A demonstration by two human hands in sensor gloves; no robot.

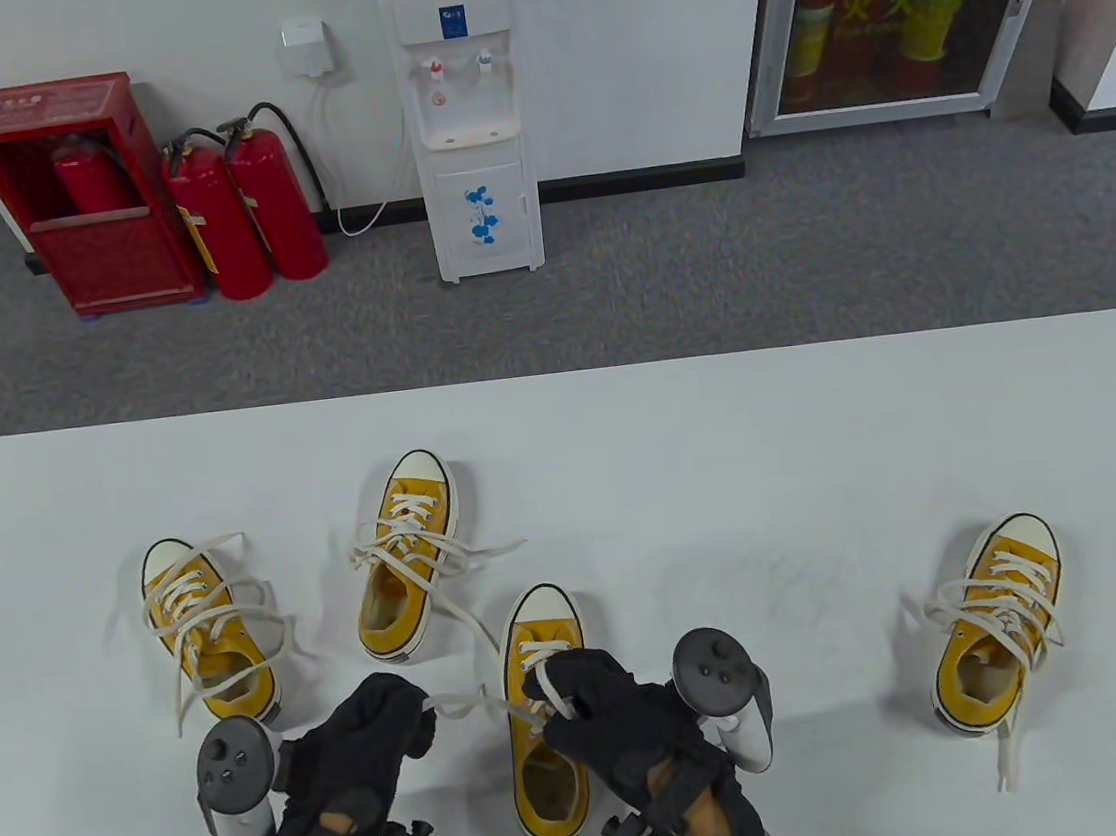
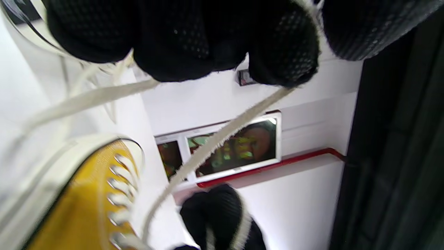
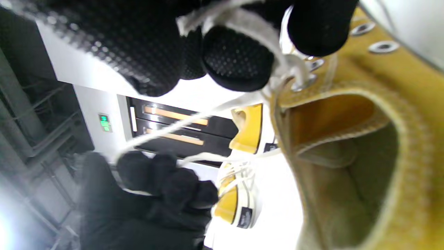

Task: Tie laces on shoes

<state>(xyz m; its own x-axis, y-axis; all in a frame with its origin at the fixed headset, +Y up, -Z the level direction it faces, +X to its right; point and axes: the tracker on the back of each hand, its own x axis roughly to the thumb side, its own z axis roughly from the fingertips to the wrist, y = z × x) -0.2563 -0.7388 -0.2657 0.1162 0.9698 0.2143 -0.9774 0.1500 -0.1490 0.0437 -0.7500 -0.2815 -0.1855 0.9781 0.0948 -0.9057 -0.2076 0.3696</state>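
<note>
The yellow canvas sneaker (image 1: 544,716) being laced sits at the table's (image 1: 722,440) near edge between both gloved hands, toe pointing away: the right hand (image 1: 612,714) rests over its eyelets with fingers curled, pinching one white lace (image 1: 551,685), while the left hand (image 1: 363,742), just left of the shoe, is closed around the other lace end (image 1: 459,701), drawn taut sideways. Three more yellow sneakers share the table: one (image 1: 205,629) far left, one (image 1: 408,556) just beyond the left hand whose loose lace trails toward the worked shoe, and one (image 1: 999,624) well apart on the right. Beyond the table stand a water dispenser (image 1: 468,116), two red fire extinguishers (image 1: 243,212) and a red extinguisher cabinet (image 1: 80,196).
</note>
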